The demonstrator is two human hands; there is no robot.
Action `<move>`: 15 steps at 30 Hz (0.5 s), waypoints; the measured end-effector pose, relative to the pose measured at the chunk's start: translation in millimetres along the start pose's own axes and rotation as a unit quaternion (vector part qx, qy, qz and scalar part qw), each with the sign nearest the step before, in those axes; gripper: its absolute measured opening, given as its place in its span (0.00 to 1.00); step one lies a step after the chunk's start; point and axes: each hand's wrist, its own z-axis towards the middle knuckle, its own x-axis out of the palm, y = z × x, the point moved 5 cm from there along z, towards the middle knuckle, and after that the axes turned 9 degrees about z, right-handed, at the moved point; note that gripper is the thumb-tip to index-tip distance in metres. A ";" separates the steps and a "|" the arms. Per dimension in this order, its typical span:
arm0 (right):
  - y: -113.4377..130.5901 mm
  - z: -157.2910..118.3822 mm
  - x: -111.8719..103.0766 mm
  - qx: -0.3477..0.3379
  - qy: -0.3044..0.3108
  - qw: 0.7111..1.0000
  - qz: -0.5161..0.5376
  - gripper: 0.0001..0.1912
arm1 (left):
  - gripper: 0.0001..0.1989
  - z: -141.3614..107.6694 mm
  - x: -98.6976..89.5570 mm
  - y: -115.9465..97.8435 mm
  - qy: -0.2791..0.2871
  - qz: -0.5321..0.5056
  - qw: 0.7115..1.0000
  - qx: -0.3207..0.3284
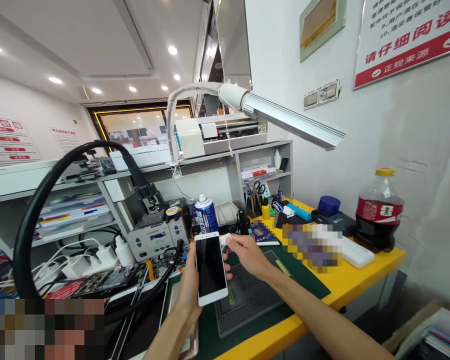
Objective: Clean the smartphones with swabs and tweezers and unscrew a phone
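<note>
A white smartphone with a dark screen is tilted up over the desk, its face toward me. My left hand is closed around it, thumb along the left edge and fingertips showing past the right edge. Beside the phone's upper right edge, my right hand is pinched, thumb and index finger together. Something small and whitish shows at those fingertips, too small to name. Under both hands lies a dark grey perforated work mat on a green mat.
At the left stand a soldering station and a thick black hose arching up. A blue spray can stands behind the phone. A cola bottle is on the yellow desk at right. A lamp hangs overhead.
</note>
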 end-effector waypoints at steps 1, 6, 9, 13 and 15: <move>-0.5 -1.5 2.4 0.010 0.009 1.000 0.018 0.23 | 0.33 -0.1 -0.7 -0.2 -0.001 0.002 1.000 0.002; -4.0 -3.5 6.1 0.035 0.024 0.996 0.074 0.24 | 0.34 1.9 -3.3 2.2 0.000 0.048 0.999 0.007; -7.4 -2.3 3.7 0.040 0.015 0.996 0.081 0.24 | 0.32 2.6 -5.3 4.0 -0.026 0.062 0.998 0.004; -13.3 -1.2 1.1 0.055 0.005 0.995 0.082 0.23 | 0.32 2.4 -5.8 4.1 -0.053 0.071 0.996 0.006; -15.6 -0.6 -1.2 0.059 -0.007 0.995 0.079 0.23 | 0.32 2.7 -6.5 3.8 -0.062 0.076 0.995 0.012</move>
